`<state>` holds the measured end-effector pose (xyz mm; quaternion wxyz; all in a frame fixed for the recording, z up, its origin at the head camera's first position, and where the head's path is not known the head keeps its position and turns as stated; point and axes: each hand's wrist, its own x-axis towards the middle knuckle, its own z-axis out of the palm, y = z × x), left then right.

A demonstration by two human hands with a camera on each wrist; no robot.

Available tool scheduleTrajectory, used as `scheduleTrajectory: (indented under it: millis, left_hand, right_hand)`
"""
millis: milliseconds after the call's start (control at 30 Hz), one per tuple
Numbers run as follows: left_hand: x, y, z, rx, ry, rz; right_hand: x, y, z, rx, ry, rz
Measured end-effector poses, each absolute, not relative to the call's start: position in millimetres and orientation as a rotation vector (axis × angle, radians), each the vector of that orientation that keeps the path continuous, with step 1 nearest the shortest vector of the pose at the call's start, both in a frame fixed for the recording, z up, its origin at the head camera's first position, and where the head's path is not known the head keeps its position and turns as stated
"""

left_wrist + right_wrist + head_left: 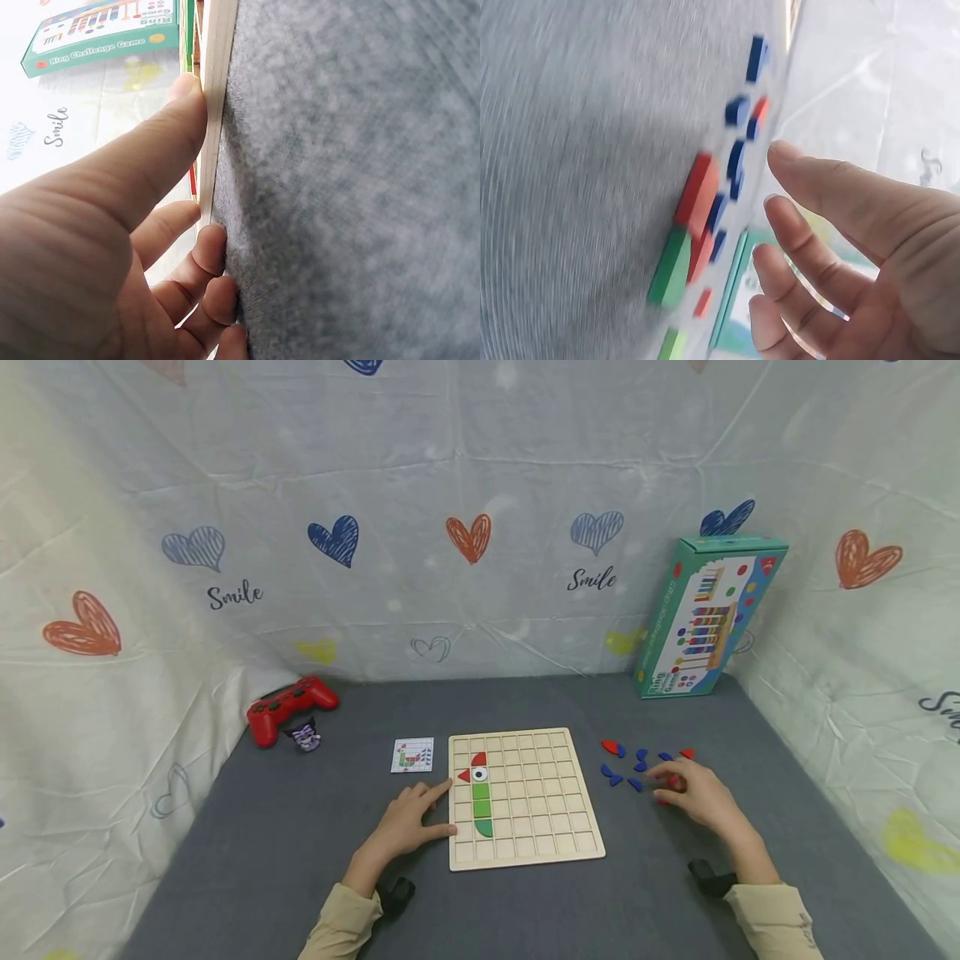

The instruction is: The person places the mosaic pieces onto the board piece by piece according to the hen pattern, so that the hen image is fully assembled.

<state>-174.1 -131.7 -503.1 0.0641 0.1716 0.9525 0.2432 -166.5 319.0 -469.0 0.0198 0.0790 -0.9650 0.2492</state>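
Observation:
A wooden grid board [540, 802] lies flat on the table. On its left columns stand a red quarter-round piece [479, 759], a red triangle [464, 776], a white eye tile [478, 773], two green squares [481, 791] and a green rounded piece [483, 828]. My left hand [405, 822] touches the board's left edge with thumb and index finger; the left wrist view shows the thumb against the rim. My right hand [699, 791] hovers over loose pieces, fingers loosely bent, nothing between them. Below it are a red block [697, 195], a green block [670, 266] and several blue pieces [736, 111].
A small pattern card [412, 755] lies left of the board. Farther left are a red game controller [292, 707] and a small dark figure [305, 736]. A green game box [708, 618] stands at the back right, against the cloth backdrop [525, 635].

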Motion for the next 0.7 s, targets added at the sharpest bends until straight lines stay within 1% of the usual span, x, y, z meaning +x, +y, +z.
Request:
scheduleTrajectory:
  millis: [167,700]
  left_hand:
    - [-174,-132,-503,0.521,2.879,0.737]
    - [-173,-132,-502,0.523,2.88,0.767]
  right_hand:
    - [-164,336,-468,0.174,-3.033,0.767]
    - [-161,385,-470,0.111,-3.041,0.702]
